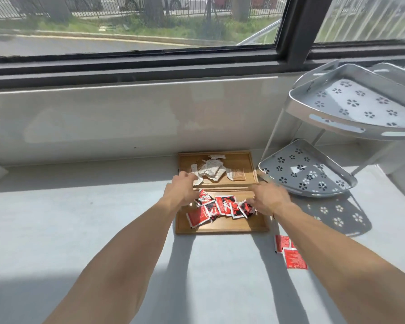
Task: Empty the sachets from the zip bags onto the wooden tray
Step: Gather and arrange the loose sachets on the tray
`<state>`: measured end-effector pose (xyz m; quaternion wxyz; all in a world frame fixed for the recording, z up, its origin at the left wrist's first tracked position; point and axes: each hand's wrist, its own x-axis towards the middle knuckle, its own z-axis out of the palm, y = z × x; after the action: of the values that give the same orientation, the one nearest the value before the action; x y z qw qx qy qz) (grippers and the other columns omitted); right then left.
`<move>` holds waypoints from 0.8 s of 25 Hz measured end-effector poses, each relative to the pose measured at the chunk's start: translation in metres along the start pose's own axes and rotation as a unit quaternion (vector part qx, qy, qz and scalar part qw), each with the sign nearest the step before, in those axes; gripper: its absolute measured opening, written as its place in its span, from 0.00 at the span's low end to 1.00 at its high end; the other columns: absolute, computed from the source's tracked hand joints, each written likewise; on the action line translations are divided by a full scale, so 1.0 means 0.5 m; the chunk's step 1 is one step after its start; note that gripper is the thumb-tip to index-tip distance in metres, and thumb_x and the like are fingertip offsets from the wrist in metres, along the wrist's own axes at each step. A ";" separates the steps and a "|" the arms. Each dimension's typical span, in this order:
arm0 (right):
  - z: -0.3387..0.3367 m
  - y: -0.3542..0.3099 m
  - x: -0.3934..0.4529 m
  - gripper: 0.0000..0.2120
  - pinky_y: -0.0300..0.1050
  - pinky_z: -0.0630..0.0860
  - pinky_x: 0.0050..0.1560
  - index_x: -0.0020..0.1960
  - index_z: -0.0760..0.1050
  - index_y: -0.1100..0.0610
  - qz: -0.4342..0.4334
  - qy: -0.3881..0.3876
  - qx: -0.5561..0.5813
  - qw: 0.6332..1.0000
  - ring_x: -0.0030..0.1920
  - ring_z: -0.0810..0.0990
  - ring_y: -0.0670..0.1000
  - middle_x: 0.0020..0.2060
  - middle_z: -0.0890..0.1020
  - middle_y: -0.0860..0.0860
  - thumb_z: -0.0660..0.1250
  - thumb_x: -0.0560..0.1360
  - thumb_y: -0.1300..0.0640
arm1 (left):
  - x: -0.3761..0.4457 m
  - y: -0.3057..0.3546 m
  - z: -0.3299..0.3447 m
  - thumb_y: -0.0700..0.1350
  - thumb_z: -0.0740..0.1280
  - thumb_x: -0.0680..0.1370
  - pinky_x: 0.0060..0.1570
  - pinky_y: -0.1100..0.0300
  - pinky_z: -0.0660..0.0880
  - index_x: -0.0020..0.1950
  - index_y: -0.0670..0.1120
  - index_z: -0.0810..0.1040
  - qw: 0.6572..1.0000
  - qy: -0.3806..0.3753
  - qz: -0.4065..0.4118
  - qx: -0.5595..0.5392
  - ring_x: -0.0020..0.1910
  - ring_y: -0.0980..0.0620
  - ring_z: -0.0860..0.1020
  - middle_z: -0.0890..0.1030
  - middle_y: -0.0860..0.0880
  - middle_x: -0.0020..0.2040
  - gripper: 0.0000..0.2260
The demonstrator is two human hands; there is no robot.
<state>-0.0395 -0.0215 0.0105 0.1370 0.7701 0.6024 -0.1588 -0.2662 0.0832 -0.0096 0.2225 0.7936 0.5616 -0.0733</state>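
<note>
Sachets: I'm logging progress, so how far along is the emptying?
Done: white sachets lie on the far wooden tray, red sachets on the near tray. In hand: both hands reach among them. Left: two red sachets lie on the counter.

Near wooden tray [222, 226]: pile of red sachets [220, 208] in it
Far wooden tray [248, 160]: white sachets [209, 170]
L hand [180, 189]: over trays' join, fingers curled, poss. touching a white sachet, blurry
R hand [268, 198]: at red pile's rt edge
Tabletop [80, 218]: 2 red sachets [289, 251] loose, rt of near tray
Corner rack [325, 160]: white, 2 tiers, far rt
</note>
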 end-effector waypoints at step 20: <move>0.166 0.280 -0.341 0.23 0.50 0.68 0.66 0.73 0.65 0.44 0.129 -0.080 0.102 0.983 0.69 0.71 0.52 0.67 0.74 0.49 0.61 0.78 0.45 | -0.197 0.301 0.239 0.54 0.69 0.73 0.59 0.53 0.74 0.68 0.51 0.74 0.969 -0.167 0.167 0.072 0.65 0.46 0.75 0.77 0.46 0.66 0.24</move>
<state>0.0518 -0.2388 0.0071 0.1246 0.8363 0.4655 -0.2614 -0.1464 -0.0942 -0.0391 0.2645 0.8667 0.3687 -0.2073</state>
